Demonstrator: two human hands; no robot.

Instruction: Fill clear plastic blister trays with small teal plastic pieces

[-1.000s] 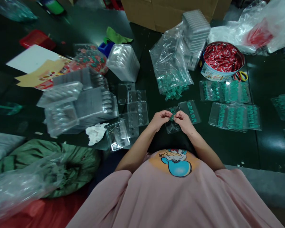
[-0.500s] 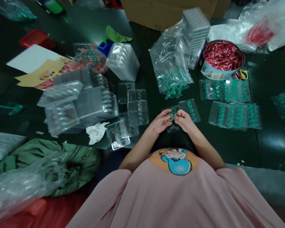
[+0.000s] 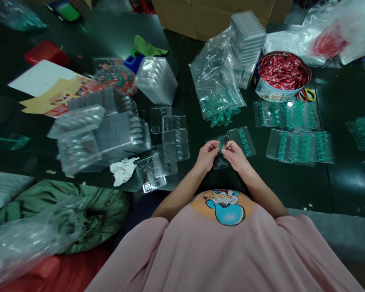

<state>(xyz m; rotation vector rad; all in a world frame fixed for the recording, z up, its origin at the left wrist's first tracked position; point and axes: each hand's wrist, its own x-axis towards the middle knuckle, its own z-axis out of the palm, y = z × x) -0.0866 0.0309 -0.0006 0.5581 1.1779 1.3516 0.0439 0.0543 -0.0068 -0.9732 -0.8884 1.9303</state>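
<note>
- While both hands were held close together over the near middle of the dark green table [image 3: 182,48], a small green piece [image 3: 221,147] was pinched between their fingertips.
- The left hand [image 3: 207,154] was closed on the piece from the left, and the right hand [image 3: 235,155] was closed on it from the right, the fingertips of the two almost touching.
- Directly beneath the hands, an open clear blister tray [image 3: 241,140] was seen lying flat, with a column of green pieces already seated in its right half.
- Just beyond the tray, a clear plastic bag [image 3: 214,87] was seen lying open, with loose green pieces spilled from its mouth.
- To the right, filled blister trays [image 3: 301,147] were laid out in rows.
- At the far right, a round tin of red packets [image 3: 282,75] was set, with scissors [image 3: 306,95] just beside it.
- To the left of the hands, empty clear trays [image 3: 173,136] were scattered, and larger stacks of trays [image 3: 109,132] were piled further left.
- A crumpled white tissue [image 3: 123,170] was seen near the table's near edge.
</note>
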